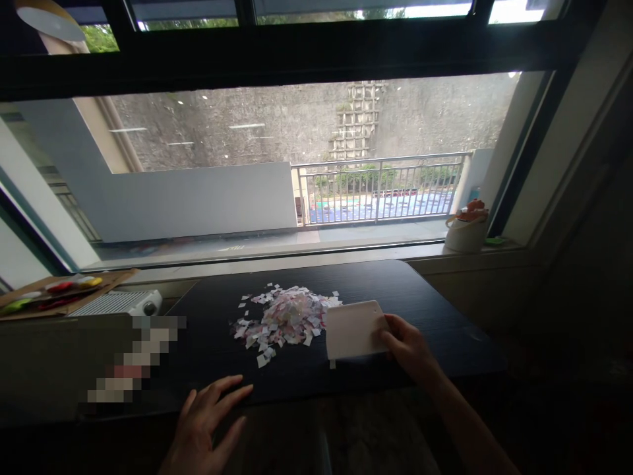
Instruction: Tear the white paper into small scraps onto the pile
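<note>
A heap of small torn paper scraps point(294, 313), white and pinkish, lies on the dark table point(395, 290). My right hand point(405, 343) grips a thin white rectangular board point(353, 330) by its right edge, thumb on the near face. The board is tilted up at the right side of the heap and hides part of it. One loose scrap point(332, 363) shows just below the board's lower left corner. Over the table's front edge, my left hand point(210, 419) is spread with nothing in it, nearer to me than the heap and apart from it.
To the left are a white slatted appliance point(121, 303) with a knob and a cardboard piece point(30, 297) bearing colourful items. A white container with a handle point(465, 234) stands on the window sill point(415, 252) at right. The large window runs behind the table.
</note>
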The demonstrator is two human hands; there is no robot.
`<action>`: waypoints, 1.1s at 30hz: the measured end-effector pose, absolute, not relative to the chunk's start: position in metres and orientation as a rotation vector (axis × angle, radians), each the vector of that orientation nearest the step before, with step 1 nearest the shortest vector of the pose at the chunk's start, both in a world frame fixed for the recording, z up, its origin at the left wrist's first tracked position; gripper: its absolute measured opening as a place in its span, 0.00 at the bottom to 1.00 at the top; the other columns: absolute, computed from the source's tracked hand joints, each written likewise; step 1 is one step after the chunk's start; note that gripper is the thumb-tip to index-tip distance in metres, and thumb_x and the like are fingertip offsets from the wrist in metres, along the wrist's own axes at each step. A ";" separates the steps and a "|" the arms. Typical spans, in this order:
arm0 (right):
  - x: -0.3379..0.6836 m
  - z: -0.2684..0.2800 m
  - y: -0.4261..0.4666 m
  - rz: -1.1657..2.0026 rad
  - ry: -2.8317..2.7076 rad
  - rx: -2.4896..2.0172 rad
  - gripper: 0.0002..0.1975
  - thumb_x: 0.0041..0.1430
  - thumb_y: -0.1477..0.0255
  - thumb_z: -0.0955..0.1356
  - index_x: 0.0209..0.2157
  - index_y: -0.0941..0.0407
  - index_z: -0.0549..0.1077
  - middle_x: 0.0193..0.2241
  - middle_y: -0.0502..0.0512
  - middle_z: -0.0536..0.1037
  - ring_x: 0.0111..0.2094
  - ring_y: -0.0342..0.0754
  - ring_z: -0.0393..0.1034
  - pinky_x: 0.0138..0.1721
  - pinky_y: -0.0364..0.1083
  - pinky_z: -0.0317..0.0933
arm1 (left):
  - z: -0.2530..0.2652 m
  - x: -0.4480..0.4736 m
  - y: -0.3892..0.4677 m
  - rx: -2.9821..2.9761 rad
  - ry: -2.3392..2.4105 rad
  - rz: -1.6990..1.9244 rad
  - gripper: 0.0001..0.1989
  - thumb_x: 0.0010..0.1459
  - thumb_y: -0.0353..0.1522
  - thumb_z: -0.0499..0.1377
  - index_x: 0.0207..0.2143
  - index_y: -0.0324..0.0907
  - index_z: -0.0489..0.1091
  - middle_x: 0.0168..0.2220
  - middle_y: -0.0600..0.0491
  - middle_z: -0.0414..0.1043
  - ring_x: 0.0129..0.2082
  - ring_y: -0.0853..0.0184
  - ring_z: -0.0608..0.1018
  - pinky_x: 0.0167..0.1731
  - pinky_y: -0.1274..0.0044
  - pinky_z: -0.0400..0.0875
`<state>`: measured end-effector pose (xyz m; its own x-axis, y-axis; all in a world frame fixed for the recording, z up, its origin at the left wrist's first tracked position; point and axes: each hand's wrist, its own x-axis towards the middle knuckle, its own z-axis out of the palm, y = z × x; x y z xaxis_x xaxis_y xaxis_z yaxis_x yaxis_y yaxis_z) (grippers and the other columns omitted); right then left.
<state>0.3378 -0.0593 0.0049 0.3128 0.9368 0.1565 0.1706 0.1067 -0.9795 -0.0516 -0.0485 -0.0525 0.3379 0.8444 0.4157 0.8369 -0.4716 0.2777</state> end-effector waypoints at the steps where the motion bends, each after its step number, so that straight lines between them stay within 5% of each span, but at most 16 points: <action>1: 0.339 0.005 -0.060 0.777 -1.141 -1.377 0.13 0.48 0.68 0.66 0.37 0.57 0.73 0.26 0.50 0.76 0.22 0.45 0.66 0.17 0.41 0.57 | -0.054 -0.052 -0.048 2.561 1.609 0.809 0.17 0.56 0.43 0.51 0.48 0.60 0.70 0.53 0.54 0.71 0.53 0.56 0.72 0.55 0.47 0.54; 8: 0.342 0.012 -0.063 0.746 -1.180 -1.411 0.12 0.48 0.70 0.63 0.34 0.58 0.75 0.28 0.51 0.77 0.31 0.49 0.69 0.30 0.44 0.61 | -0.058 -0.054 -0.047 2.577 1.612 0.817 0.17 0.57 0.42 0.51 0.48 0.61 0.69 0.53 0.55 0.70 0.53 0.56 0.72 0.55 0.48 0.55; 16: 0.344 0.004 -0.063 0.697 -0.998 -1.324 0.11 0.47 0.68 0.65 0.34 0.57 0.73 0.24 0.49 0.76 0.25 0.47 0.69 0.24 0.43 0.61 | -0.061 -0.055 -0.045 2.590 1.614 0.816 0.17 0.57 0.42 0.51 0.48 0.61 0.69 0.53 0.54 0.71 0.52 0.57 0.73 0.54 0.48 0.55; 22: 0.342 0.001 -0.047 0.641 -0.836 -1.297 0.19 0.47 0.60 0.70 0.39 0.56 0.69 0.35 0.57 0.79 0.35 0.55 0.75 0.25 0.47 0.70 | -0.060 -0.056 -0.043 2.603 1.617 0.786 0.17 0.55 0.41 0.53 0.47 0.60 0.71 0.52 0.54 0.72 0.51 0.56 0.74 0.53 0.49 0.58; 33: 0.332 -0.003 -0.047 0.707 -0.978 -1.177 0.23 0.49 0.56 0.71 0.42 0.56 0.70 0.34 0.56 0.81 0.36 0.55 0.77 0.26 0.48 0.74 | -0.053 -0.052 -0.046 2.566 1.622 0.768 0.17 0.55 0.41 0.53 0.47 0.61 0.71 0.52 0.54 0.72 0.51 0.55 0.74 0.54 0.48 0.57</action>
<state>0.3321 -0.0474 -0.0027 0.4286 0.8682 0.2502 0.0348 0.2608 -0.9648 -0.0521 -0.0458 -0.0535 0.3433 0.8512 0.3969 0.8462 -0.4637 0.2625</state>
